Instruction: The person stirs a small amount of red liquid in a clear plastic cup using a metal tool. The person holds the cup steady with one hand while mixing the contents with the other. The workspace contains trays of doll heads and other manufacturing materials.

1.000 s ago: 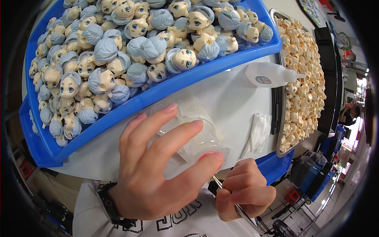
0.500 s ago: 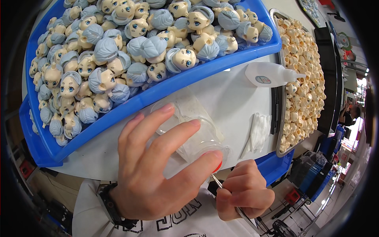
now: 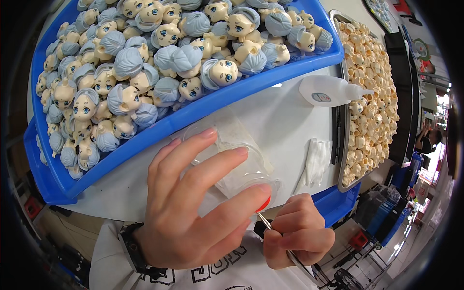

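Observation:
My left hand (image 3: 193,208) is curved over a clear plastic container (image 3: 249,166) with ridged, rounded walls, its fingers spread along it. A small red part (image 3: 264,205) shows at the container's near end, just under my index finger; most of it is hidden. My right hand (image 3: 299,232) is closed in a fist around a slim metal tool (image 3: 264,221), perhaps tweezers. The tool's tip meets the red part or lies right beside it; I cannot tell which.
A blue tray (image 3: 212,103) full of blue-haired doll heads fills the far left. A metal tray (image 3: 344,179) of pale doll parts stands at right. Between them are a white squeeze bottle (image 3: 324,91) lying on its side, crumpled white gloves or cloth (image 3: 316,162) and a blue bin (image 3: 338,205) below.
Both hands have barely moved; my left fingers have shifted slightly to the right. The metal tool stays at the red part.

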### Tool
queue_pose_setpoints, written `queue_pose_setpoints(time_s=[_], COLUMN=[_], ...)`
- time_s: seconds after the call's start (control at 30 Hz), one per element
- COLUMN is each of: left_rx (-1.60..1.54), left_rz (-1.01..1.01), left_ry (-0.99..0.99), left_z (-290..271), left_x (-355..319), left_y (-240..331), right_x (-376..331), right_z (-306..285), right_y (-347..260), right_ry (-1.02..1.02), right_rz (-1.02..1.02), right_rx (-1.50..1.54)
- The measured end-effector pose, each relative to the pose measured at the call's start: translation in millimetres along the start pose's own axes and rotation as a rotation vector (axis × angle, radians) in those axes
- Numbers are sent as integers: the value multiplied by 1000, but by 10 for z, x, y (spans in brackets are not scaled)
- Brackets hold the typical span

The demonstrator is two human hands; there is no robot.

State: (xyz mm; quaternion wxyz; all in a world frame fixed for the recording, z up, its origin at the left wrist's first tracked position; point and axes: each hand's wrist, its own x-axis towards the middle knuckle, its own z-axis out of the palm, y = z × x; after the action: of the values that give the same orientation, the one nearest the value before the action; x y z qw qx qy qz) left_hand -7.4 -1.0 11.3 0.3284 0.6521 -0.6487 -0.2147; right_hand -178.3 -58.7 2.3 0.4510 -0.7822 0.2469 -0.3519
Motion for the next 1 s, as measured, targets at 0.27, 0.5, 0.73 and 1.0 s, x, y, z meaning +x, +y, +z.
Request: queue_pose_setpoints(time_s=[0.27,0.5,0.73,1.0], left_rx=[24,139,112,23], left_rz=[67,142,337,630], left_ry=[-25,-143,-296,-332], left_z=[-317,-881,-476,-278], left_x=[-70,-95,475,777], left_y=[-4,84,-29,-120], right_x=[14,41,-9,-31], right_z=[9,-33,-44,56], right_y=[39,67,99,168], right_ry=[79,-15,47,108], right_rz=[3,27,105,-2], right_rx=[4,106,99,209])
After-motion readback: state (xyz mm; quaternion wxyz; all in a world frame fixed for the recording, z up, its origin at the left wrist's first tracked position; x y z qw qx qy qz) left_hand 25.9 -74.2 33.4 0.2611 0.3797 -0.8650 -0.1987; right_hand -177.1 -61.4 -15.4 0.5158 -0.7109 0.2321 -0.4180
